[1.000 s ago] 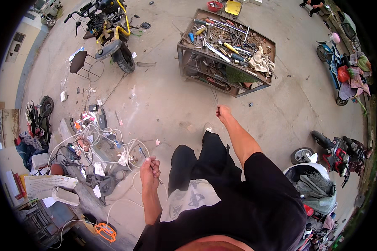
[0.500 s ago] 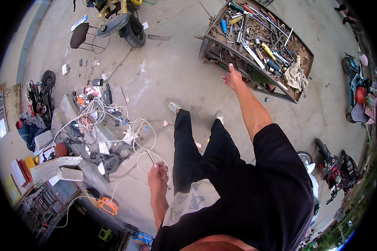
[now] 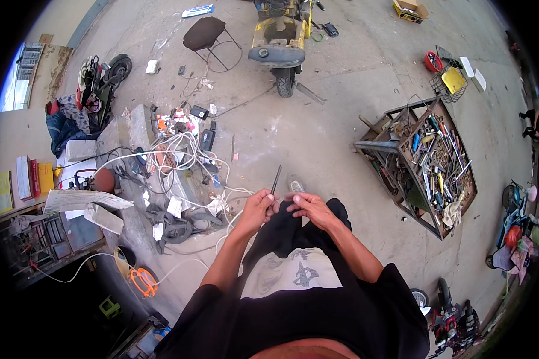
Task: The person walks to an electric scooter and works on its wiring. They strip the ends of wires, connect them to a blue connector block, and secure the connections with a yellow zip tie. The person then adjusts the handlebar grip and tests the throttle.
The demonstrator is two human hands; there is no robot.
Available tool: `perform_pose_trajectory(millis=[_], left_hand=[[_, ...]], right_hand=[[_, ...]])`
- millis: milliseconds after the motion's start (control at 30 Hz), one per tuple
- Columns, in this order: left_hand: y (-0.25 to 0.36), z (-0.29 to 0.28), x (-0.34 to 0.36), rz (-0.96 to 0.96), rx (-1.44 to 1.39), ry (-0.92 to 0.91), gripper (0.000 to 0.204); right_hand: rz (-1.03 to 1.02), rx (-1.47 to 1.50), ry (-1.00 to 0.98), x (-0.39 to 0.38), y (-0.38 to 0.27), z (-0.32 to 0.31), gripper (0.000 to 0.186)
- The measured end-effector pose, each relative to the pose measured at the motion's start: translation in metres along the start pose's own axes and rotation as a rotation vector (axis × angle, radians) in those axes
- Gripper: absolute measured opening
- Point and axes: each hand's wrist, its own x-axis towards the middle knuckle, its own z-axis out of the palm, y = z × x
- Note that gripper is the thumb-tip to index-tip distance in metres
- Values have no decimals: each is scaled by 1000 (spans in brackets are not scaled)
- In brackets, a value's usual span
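My left hand (image 3: 260,209) is closed around a slim dark metal tool with two thin prongs (image 3: 276,178), which points up and away from me. Close beside it on the right is my right hand (image 3: 310,209), its fingers loosely bent and apart, with nothing visible in them. Both hands are in front of my body, above my dark trousers (image 3: 279,234) and one shoe (image 3: 294,183). Off to the right stands a rusty metal tool cart (image 3: 395,145), its top tray heaped with screwdrivers, wrenches and a rag (image 3: 453,213).
Tangled white cable (image 3: 179,146) lies on a cluttered concrete ledge at left, near an orange cable reel (image 3: 142,281). A yellow scooter (image 3: 278,54) and dark stool (image 3: 204,33) stand ahead. A wire basket (image 3: 452,84) and red bowl (image 3: 432,61) sit beyond the cart.
My right hand has come back from the tool cart to beside my left hand. My left hand has risen with the pronged tool. The view has swung left.
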Motion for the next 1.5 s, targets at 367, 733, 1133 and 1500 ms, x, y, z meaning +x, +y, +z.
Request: perform_pose_trajectory(millis=[367,733,1133,1500], left_hand=[[111,-38,91,125,40,-174,26],[280,-104,184,278,93,87,19],[420,-149,322,409,9,-121,10],[522,-235,502,270,1393,-797,26]], right_hand=[[-278,-35,91,117,-129,58,23],[-435,33,195,283,-299,107,28],[-389,-210,224,362,-403,100,22],[-60,-412,965,419,-353,154,19]])
